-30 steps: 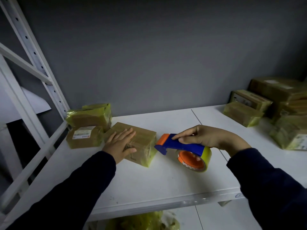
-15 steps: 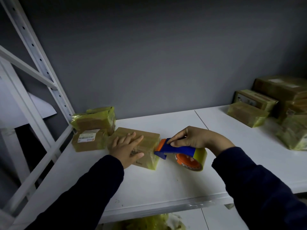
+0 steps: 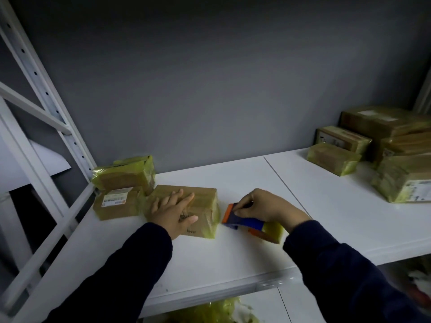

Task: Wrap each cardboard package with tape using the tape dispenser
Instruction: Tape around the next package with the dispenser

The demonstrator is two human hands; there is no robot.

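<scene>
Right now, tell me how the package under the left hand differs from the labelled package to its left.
The left hand lies flat on the pressed package; the labelled package is untouched. The labelled package carries a white sticker on top; the pressed package shows only dark print. The pressed package sits next to the tape dispenser; the labelled package lies farther from it. Both are brown cardboard, on the white shelf.

White shelf board (image 3: 233,264); grey wall (image 3: 210,78) behind; perforated white rack upright (image 3: 50,99) (with slanted braces) at left
</scene>
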